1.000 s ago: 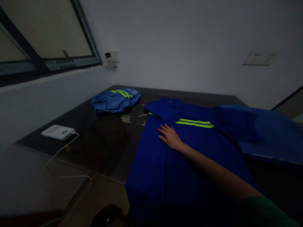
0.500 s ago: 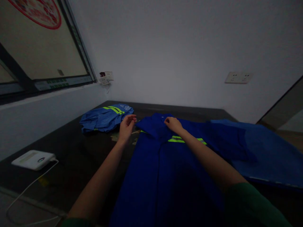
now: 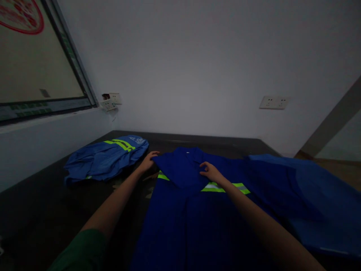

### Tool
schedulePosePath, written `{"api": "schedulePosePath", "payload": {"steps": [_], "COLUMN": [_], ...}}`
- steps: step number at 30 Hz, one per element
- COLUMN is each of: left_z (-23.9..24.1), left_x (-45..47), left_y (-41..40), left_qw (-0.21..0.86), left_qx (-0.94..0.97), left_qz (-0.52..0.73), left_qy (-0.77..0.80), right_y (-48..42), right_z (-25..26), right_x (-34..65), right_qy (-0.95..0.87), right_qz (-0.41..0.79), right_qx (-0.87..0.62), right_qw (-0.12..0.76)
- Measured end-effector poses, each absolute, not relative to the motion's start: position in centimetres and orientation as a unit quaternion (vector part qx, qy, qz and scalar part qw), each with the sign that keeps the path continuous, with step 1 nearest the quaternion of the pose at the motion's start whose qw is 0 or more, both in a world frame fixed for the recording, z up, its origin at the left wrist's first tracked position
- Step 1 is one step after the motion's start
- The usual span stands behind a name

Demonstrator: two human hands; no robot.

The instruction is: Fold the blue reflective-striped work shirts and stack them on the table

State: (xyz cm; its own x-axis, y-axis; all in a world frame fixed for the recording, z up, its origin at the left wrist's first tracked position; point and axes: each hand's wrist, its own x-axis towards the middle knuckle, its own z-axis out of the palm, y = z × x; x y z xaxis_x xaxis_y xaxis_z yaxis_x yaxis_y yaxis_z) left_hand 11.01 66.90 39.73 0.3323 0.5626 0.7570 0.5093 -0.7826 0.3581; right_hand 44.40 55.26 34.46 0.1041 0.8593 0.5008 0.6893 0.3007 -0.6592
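Observation:
A dark blue work jacket (image 3: pixel 172 214) with yellow-green reflective bands lies spread on the dark table, its collar toward the wall. At its left shoulder edge is my left hand (image 3: pixel 147 162), fingers stretched out and the tips at the cloth; whether they press on it is hard to see. Over the right side of the chest, just above the reflective band, hovers my right hand (image 3: pixel 211 173). Its fingers are curved and apart, with no cloth visible between them. The sleeve on the right extends over a lighter blue cloth (image 3: pixel 332 199).
A bunched lighter blue garment (image 3: pixel 104 160) with reflective bands lies at the back left of the dark table (image 3: pixel 220 141). Behind rises a white wall with sockets (image 3: pixel 274 102); a window (image 3: pixel 36 67) is on the left.
My right hand has opened from its pinch near the collar and drawn back a little. My left hand has come to the jacket's left shoulder edge. The view has turned to the right.

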Motion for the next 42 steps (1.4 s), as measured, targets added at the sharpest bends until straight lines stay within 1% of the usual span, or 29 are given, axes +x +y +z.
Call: {"api": "schedulePosePath", "payload": {"steps": [4,6,8,11,14,15,17,21,23,25,29,31,34,37,40,42], "left_z": [41.9,43.0,43.7,44.0,43.3,43.0,42.3,41.6,41.6,41.6,41.3,41.1,41.2,41.8,42.0,41.3], "left_x": [12.3,13.2,14.4,16.1,17.6,17.9,18.4,18.5,18.3,18.2,18.3,18.4,18.3,17.8,16.9,16.4], "left_y": [69.5,70.7,71.7,72.7,73.2,73.3,73.6,74.0,74.1,74.1,73.6,72.9,71.1,68.1,63.3,58.9], "left_qw": [0.023,0.005,-0.025,-0.071,-0.102,-0.108,-0.116,-0.124,-0.132,-0.148,-0.188,-0.212,-0.251,-0.292,-0.265,-0.213], "left_qx": [0.805,0.805,0.812,0.834,0.863,0.872,0.887,0.899,0.9,0.897,0.877,0.859,0.815,0.75,0.749,0.787], "left_qz": [0.483,0.47,0.443,0.391,0.343,0.331,0.314,0.302,0.297,0.293,0.292,0.3,0.332,0.373,0.349,0.267], "left_qy": [0.342,0.363,0.38,0.382,0.357,0.344,0.319,0.291,0.289,0.295,0.331,0.358,0.404,0.461,0.496,0.514], "right_y": [54.1,52.8,51.2,48.4,45.8,45.2,44.3,44.3,44.6,44.9,45.2,45.4,45.5,44.8,43.7,43.3], "right_z": [34.6,34.9,35.1,34.4,32.0,30.9,28.9,26.1,25.8,26.2,27.1,27.1,27.0,27.7,29.2,30.0], "right_x": [44.1,43.7,43.4,43.2,43.3,43.2,43.2,42.9,43.0,43.6,45.4,45.9,46.1,45.9,45.1,43.8], "right_qy": [-0.656,-0.645,-0.633,-0.628,-0.625,-0.624,-0.619,-0.567,-0.565,-0.594,-0.662,-0.684,-0.709,-0.714,-0.723,-0.761], "right_qz": [0.204,0.267,0.309,0.304,0.262,0.264,0.308,0.439,0.449,0.403,0.254,0.197,0.125,0.005,-0.092,-0.107], "right_qx": [-0.458,-0.399,-0.368,-0.392,-0.439,-0.444,-0.444,-0.444,-0.455,-0.47,-0.489,-0.518,-0.569,-0.596,-0.576,-0.526], "right_qw": [0.565,0.594,0.606,0.599,0.591,0.586,0.569,0.537,0.522,0.513,0.508,0.474,0.397,0.369,0.371,0.365]}}
